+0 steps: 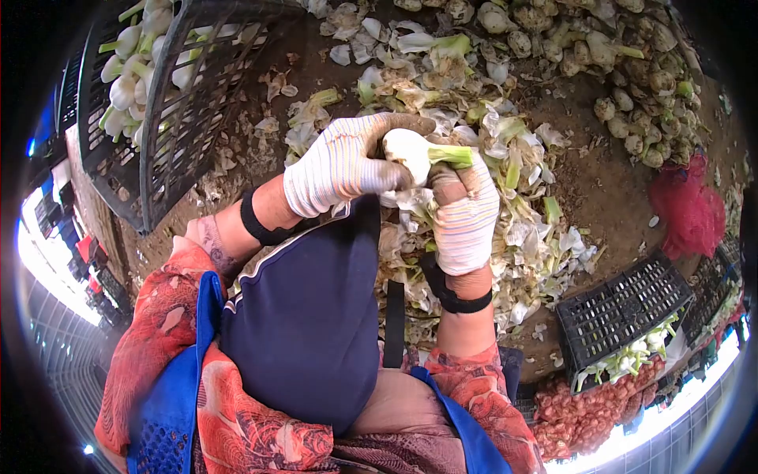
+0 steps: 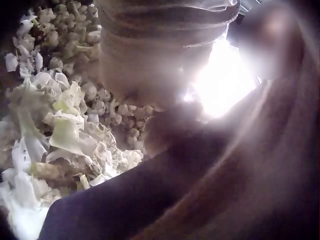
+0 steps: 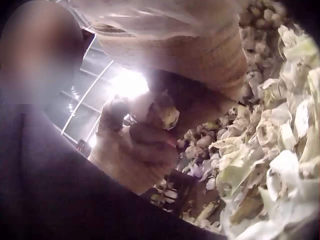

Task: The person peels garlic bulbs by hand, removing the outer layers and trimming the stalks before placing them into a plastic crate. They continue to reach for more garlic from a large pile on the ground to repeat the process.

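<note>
In the head view a white garlic bulb (image 1: 407, 156) with a short green stem (image 1: 452, 156) is held between two hands in striped, soiled gloves. My left hand (image 1: 339, 164) grips the bulb from the left, fingers over its far side and thumb along its near side. From the right, my right hand (image 1: 466, 217) pinches it where the stem meets the bulb. In the right wrist view the bulb (image 3: 162, 112) shows partly, the left hand's glove (image 3: 135, 155) below it. The left wrist view shows the glove (image 2: 155, 55), with the bulb hidden.
Peeled garlic skins (image 1: 513, 221) cover the ground beneath the hands. A black crate (image 1: 170, 142) of trimmed garlic stands at left. Heaped untrimmed garlic (image 1: 632, 95) lies at far right, with a pink mesh bag (image 1: 688, 207) and another black crate (image 1: 624, 308) nearer.
</note>
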A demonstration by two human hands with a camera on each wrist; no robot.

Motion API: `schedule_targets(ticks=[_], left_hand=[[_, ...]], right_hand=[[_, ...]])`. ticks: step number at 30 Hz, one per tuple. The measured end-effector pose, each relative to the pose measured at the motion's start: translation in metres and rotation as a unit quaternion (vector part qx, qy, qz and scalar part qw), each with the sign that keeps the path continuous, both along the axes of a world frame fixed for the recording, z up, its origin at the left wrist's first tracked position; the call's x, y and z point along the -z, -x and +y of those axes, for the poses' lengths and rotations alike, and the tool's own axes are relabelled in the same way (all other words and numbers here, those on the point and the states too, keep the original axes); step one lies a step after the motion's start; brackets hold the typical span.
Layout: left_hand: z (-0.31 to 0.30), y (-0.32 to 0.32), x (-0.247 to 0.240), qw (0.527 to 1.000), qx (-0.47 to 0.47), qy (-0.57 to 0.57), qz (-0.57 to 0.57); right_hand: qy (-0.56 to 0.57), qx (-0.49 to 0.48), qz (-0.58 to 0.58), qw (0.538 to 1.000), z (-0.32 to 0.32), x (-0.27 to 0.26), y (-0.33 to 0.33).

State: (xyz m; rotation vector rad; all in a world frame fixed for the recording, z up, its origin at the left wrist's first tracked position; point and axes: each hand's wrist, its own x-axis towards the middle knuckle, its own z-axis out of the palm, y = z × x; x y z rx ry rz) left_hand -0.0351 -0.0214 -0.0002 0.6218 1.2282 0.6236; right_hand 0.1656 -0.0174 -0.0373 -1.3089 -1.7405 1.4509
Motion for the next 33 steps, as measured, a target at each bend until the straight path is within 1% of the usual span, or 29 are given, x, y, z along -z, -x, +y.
schedule_targets(ticks=[1, 2, 3, 4, 5, 7, 8, 9, 10, 11, 12, 13, 15, 17, 18, 19, 20, 21, 22, 23, 24, 25, 26, 27, 28, 29, 31, 32, 33], left_hand=[[0.001, 0.002, -0.002, 1.000, 0.000, 0.000, 0.001], [0.004, 0.006, -0.005, 0.999, 0.021, 0.038, -0.020], [0.006, 0.008, -0.006, 0.995, 0.040, 0.076, -0.040], [-0.005, 0.007, 0.019, 0.995, 0.044, -0.038, -0.079], [-0.011, 0.007, 0.040, 0.952, -0.084, 0.058, -0.289], [-0.002, 0.006, 0.033, 0.964, -0.093, 0.119, -0.221], [0.004, 0.008, 0.024, 0.988, -0.063, 0.084, -0.116], [0.009, 0.006, 0.018, 0.988, -0.062, 0.084, -0.117], [0.010, 0.004, 0.012, 0.996, -0.015, 0.058, -0.066], [0.009, 0.000, 0.008, 0.999, 0.032, 0.034, -0.015], [0.003, -0.018, 0.012, 0.996, -0.049, -0.077, 0.002], [0.004, -0.015, 0.012, 0.996, -0.051, -0.078, 0.003], [0.010, -0.007, 0.006, 1.000, 0.011, -0.010, -0.020], [0.009, -0.004, 0.009, 0.997, -0.007, 0.018, -0.071], [0.010, -0.004, 0.008, 0.997, 0.013, -0.002, -0.071], [0.011, -0.004, 0.007, 0.997, 0.032, -0.023, -0.071], [0.015, 0.002, 0.006, 0.991, 0.118, -0.045, -0.032], [0.010, 0.001, 0.010, 0.988, 0.103, -0.047, -0.101], [0.007, -0.003, 0.004, 0.987, 0.087, -0.052, -0.124], [0.007, -0.005, -0.002, 0.985, 0.069, -0.060, -0.145], [0.011, -0.007, -0.003, 0.987, 0.111, -0.054, -0.107], [0.011, -0.007, -0.002, 0.987, 0.110, -0.053, -0.106], [0.010, -0.007, 0.002, 0.989, 0.094, -0.054, -0.103], [0.007, -0.008, 0.007, 0.990, 0.078, -0.056, -0.101], [-0.001, -0.010, 0.013, 0.991, 0.021, -0.076, -0.104], [-0.001, -0.011, 0.015, 0.991, 0.020, -0.077, -0.105], [-0.001, -0.012, 0.017, 0.991, 0.011, -0.122, -0.047], [0.007, -0.007, 0.017, 0.920, 0.135, -0.338, 0.147], [0.009, -0.007, 0.014, 0.920, 0.135, -0.338, 0.147]], right_hand=[[-0.217, -0.075, -0.123, 0.965, 0.002, 0.002, 0.000], [-0.217, -0.075, -0.123, 0.966, 0.001, 0.000, 0.003], [-0.060, 0.007, -0.019, 0.998, 0.000, -0.002, 0.008], [0.099, 0.086, 0.086, 0.988, -0.001, -0.004, 0.014], [0.256, 0.162, 0.186, 0.935, -0.002, -0.007, 0.018], [0.257, 0.174, 0.193, 0.931, -0.004, -0.010, 0.016], [0.241, 0.198, 0.171, 0.934, -0.002, -0.011, 0.012], [0.224, 0.223, 0.149, 0.937, -0.001, -0.011, 0.010], [0.167, 0.224, 0.161, 0.947, -0.003, -0.005, 0.012], [0.168, 0.224, 0.160, 0.947, -0.005, -0.008, 0.011], [0.139, 0.195, 0.133, 0.962, -0.003, -0.014, 0.013], [0.110, 0.164, 0.107, 0.974, -0.002, -0.020, 0.015], [0.129, 0.195, 0.119, 0.965, 0.004, -0.030, 0.018], [0.130, 0.134, -0.020, 0.982, 0.012, -0.029, 0.009], [0.194, 0.206, 0.083, 0.956, 0.008, -0.022, 0.016], [0.194, 0.207, 0.082, 0.956, 0.007, -0.006, 0.016], [0.202, 0.243, 0.065, 0.946, 0.007, 0.016, 0.012], [0.211, 0.282, 0.046, 0.935, 0.007, 0.037, 0.007], [0.177, 0.268, -0.010, 0.947, 0.016, 0.043, 0.008], [0.248, 0.185, -0.090, 0.947, 0.022, 0.038, -0.001], [0.137, 0.151, -0.101, 0.974, 0.019, 0.045, 0.000], [0.025, 0.115, -0.111, 0.987, 0.015, 0.051, 0.001], [0.024, 0.115, -0.111, 0.987, 0.011, 0.050, -0.005], [0.144, 0.176, 0.029, 0.973, 0.017, 0.012, 0.001], [0.257, 0.230, 0.168, 0.924, 0.018, -0.012, 0.002], [0.257, 0.229, 0.167, 0.924, 0.010, -0.019, -0.003], [0.389, 0.149, 0.387, 0.823, -0.002, -0.028, -0.009], [0.388, 0.150, 0.387, 0.823, -0.002, -0.028, -0.008], [0.376, 0.167, 0.356, 0.839, -0.003, -0.028, -0.006]])
